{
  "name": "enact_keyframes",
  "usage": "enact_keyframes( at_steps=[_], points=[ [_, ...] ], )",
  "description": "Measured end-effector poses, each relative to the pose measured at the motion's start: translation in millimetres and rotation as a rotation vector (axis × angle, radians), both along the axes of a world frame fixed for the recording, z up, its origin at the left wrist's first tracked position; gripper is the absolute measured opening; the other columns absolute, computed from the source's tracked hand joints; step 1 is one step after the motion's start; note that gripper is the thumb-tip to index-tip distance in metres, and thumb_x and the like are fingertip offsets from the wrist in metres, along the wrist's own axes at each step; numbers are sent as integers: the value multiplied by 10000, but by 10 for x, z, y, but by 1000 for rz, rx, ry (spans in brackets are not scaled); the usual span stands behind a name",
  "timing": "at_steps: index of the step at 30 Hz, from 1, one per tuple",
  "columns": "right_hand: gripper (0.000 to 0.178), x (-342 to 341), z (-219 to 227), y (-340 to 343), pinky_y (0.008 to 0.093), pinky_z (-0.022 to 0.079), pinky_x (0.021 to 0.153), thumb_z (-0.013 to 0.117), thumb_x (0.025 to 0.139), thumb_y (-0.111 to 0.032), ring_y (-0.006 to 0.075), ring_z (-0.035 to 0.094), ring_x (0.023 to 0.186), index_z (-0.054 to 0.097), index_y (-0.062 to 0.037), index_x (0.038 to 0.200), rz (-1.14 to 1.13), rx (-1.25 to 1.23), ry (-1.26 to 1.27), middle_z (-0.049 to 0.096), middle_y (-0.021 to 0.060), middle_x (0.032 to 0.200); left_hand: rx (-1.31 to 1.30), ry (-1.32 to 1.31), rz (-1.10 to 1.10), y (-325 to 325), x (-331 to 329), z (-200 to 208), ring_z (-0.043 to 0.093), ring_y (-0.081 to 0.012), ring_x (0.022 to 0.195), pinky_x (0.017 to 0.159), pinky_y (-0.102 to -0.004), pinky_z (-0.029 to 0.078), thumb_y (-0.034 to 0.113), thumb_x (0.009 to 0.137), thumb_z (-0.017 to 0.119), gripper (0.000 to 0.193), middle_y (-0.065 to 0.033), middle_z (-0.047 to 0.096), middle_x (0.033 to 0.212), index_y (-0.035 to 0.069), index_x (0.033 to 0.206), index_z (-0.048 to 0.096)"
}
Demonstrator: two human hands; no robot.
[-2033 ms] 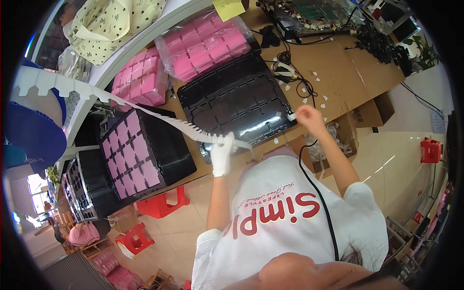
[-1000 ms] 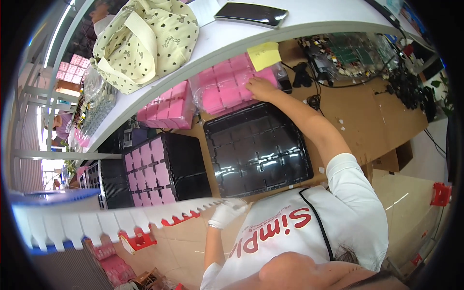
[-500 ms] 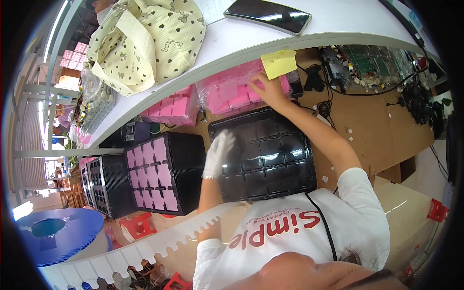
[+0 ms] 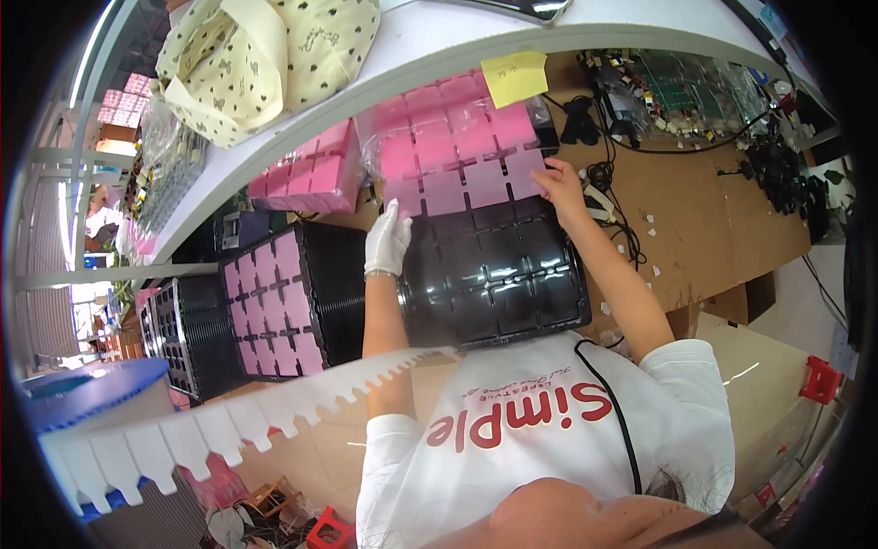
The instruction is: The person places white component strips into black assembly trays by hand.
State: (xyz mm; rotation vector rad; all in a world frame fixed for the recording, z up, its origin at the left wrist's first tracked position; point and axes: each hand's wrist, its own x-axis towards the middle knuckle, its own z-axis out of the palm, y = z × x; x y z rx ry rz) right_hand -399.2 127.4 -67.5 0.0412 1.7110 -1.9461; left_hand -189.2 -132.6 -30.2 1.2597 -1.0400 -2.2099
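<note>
A pink foam sheet with cross-shaped slots (image 4: 485, 186) spans between my two hands, over the far end of a black plastic tray (image 4: 494, 284). My right hand (image 4: 560, 190), bare, pinches the sheet's right end. In a white glove, my left hand (image 4: 388, 242) is at the sheet's left end with its fingers pressed together there; the glove partly hides the grip. Just beyond lies a stack of brighter pink foam (image 4: 457, 133) in clear plastic.
Left of the tray stand stacked black trays (image 4: 338, 297) with pink inserts facing sideways. A white shelf (image 4: 412, 50) with a cloth bag (image 4: 283, 69) overhangs the far side. A white notched strip (image 4: 247, 425) crosses the near left. Cables (image 4: 604, 183) lie at right.
My right hand has drawn a pink sheet from the stack toward me and over the tray's far end. My left hand has moved up to the sheet's left end.
</note>
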Motion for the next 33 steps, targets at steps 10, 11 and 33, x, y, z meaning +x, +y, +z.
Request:
enact_keyframes(
  at_steps=[10,11,33],
  points=[
    [312,1011,83,987,224,445,634,698,765,-54,67,517,658,547,-28,1036,209,287,409,595,-8,740,-514,-649,-350,824,1088,327,461,-48,455,451,-209,346,456,827,679,424,-9,604,601,84,648,587],
    [319,1202,121,1081,233,442,624,700,759,-50,80,519,645,549,-29,1039,204,319,442,592,-1,728,-545,-733,-378,926,1246,311,474,-58,462,462,-226,371,470,832,664,443,-16,608,597,71,649,602],
    [371,1270,425,1244,385,435,752,684,756,-81,286,545,851,543,-4,1091,-51,829,952,573,133,899,-1372,-1000,-269,1153,1446,595,605,-348,779,702,-438,502,367,764,736,450,-194,601,843,-5,989,619]
  ],
)
